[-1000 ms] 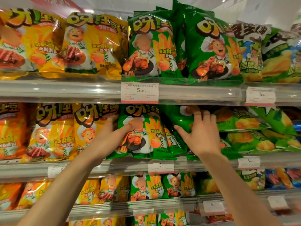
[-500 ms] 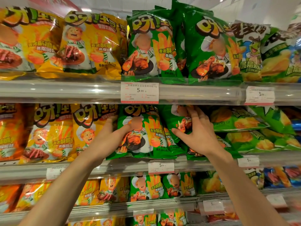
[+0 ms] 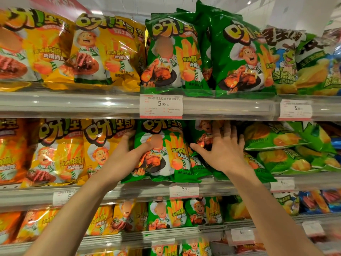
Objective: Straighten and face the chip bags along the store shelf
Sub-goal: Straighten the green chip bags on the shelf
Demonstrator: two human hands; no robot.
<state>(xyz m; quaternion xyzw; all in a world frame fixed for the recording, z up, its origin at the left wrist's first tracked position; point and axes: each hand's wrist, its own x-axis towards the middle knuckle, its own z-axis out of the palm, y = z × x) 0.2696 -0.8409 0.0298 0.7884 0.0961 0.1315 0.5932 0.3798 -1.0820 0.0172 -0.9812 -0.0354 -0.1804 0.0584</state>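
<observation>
Yellow chip bags (image 3: 60, 150) stand on the left of the middle shelf (image 3: 129, 193). The left hand (image 3: 127, 159) holds the front green chip bag (image 3: 166, 152), thumb on its front, fingers tucked behind its left edge. Beside it, the right hand (image 3: 224, 152) presses spread fingers (image 3: 227, 130) on the next green bag (image 3: 201, 137).

White price tags (image 3: 161, 106) on shelf rails (image 3: 73, 103)

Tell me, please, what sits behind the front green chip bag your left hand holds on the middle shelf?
Behind the front green bag, another green bag shows at its right edge. Anything deeper is hidden.
</observation>
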